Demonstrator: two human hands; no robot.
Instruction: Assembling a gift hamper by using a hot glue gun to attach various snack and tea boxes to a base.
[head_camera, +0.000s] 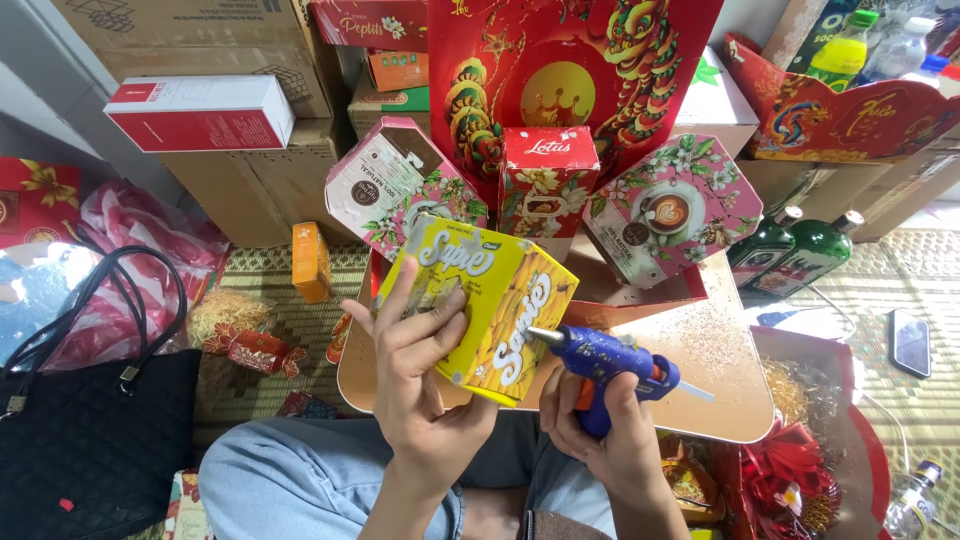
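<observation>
- We grip yellow box (490, 310) in left hand (425, 385), tilted, above desk (715, 385) edge.
- Right hand (610, 440) clenched on blue glue gun (605, 362); nozzle tip touching box's lower side.
- Behind, nr the box: pink boxes (675, 210) and red box (545, 180) standing at a red board.
- Black bag (95, 440) on floor, far left.

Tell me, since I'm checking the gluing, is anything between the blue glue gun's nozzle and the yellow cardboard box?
Nothing visible. The right hand holds the blue plastic glue gun, its metal tip right at the side of the yellow cardboard box, which the left hand grips above the small wooden table.
</observation>
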